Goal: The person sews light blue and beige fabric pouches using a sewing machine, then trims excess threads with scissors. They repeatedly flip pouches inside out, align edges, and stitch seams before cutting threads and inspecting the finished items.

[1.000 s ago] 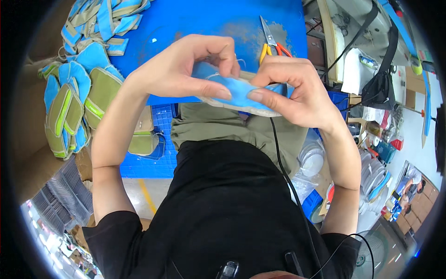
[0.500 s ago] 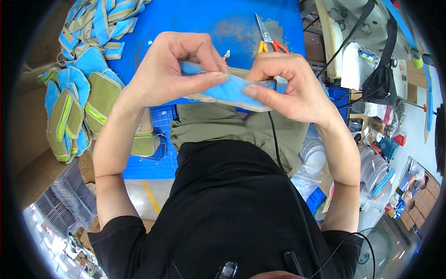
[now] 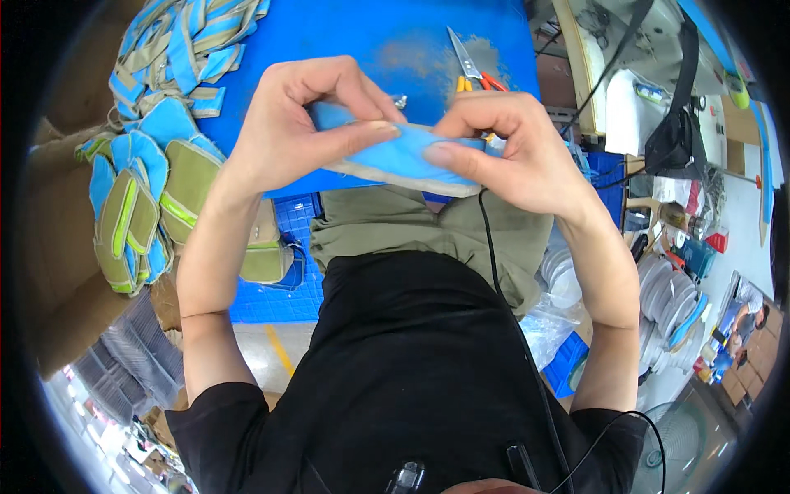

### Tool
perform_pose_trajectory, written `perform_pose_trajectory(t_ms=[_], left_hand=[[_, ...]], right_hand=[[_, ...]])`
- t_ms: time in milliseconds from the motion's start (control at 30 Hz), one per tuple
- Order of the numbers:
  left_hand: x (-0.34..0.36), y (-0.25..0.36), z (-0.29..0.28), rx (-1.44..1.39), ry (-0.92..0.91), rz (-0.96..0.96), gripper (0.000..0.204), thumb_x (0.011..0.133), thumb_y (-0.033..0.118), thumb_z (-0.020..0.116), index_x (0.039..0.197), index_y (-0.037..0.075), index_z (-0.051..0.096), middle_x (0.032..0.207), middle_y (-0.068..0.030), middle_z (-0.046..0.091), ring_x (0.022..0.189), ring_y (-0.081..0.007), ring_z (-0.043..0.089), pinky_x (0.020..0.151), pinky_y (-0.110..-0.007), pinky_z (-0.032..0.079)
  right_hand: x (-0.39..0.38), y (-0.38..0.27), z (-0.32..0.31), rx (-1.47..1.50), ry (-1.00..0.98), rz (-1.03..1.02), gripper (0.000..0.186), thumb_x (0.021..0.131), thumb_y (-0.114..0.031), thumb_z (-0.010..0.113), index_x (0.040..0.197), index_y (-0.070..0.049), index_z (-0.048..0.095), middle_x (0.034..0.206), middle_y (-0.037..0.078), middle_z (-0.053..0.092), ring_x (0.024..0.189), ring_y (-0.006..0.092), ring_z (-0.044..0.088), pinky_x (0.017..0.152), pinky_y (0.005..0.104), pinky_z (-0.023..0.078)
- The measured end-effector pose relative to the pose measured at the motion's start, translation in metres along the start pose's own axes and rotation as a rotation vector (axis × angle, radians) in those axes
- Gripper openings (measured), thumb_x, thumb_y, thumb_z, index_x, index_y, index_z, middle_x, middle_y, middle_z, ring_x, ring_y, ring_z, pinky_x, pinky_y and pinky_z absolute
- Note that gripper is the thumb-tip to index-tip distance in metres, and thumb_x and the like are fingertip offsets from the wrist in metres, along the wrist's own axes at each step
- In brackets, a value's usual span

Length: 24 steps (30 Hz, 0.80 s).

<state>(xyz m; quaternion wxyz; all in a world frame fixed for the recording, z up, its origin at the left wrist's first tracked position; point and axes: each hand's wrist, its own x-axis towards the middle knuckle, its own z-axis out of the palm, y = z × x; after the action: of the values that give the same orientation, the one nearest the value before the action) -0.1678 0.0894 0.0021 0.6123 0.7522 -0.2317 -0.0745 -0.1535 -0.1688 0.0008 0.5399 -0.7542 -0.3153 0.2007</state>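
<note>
Between my two hands a blue fabric piece with a beige edge (image 3: pixel 387 156) is stretched sideways above the near edge of the table. My left hand (image 3: pixel 317 123) pinches its left part between thumb and fingers. At its right end my right hand (image 3: pixel 502 148) grips it, the thumb lying on the blue face. The underside and the fingertips behind the cloth are hidden. Just beyond my right hand, scissors with orange handles (image 3: pixel 467 58) lie on the blue table (image 3: pixel 329 29), beside a second red-orange handle.
Blue and beige strips (image 3: pixel 185 49) are heaped at the far left. Nearer, olive and blue fabric pieces (image 3: pixel 136 206) with bright green bands are piled by a cardboard box (image 3: pixel 58 272). A black cable (image 3: pixel 490 247) hangs near my right arm. Stacked pale discs (image 3: pixel 671 300) stand at the right.
The fabric's blue face shows a little more and looks flatter between my hands. My left fingers have shifted slightly on it. Both hands keep their hold.
</note>
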Motion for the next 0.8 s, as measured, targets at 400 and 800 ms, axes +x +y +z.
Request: perform_pose_trajectory(t_ms=[400,800], left_hand=[[-0.132,-0.027,0.025,0.56,0.391,0.142,0.019,0.077,0.008,0.083,0.09,0.011,0.069,0.112,-0.0063,0.073,0.107,-0.0263,0.067,0.089,-0.041,0.052],[-0.29,-0.078,-0.064,1.248,1.026,-0.481,0.041,0.075,0.003,0.071,0.116,0.009,0.066,0.136,-0.0149,0.059,0.125,-0.0351,0.056,0.099,-0.048,0.047]], right_hand=[[0.018,-0.008,0.027,-0.354,0.116,-0.1,0.006,0.081,0.001,0.074,0.083,0.002,0.068,0.072,0.01,0.059,0.064,0.0188,0.057,0.061,0.0297,0.041],[0.029,-0.023,0.047,-0.556,0.048,-0.271,0.01,0.081,0.005,0.072,0.088,-0.001,0.071,0.077,0.011,0.06,0.065,0.026,0.061,0.059,0.0335,0.047]])
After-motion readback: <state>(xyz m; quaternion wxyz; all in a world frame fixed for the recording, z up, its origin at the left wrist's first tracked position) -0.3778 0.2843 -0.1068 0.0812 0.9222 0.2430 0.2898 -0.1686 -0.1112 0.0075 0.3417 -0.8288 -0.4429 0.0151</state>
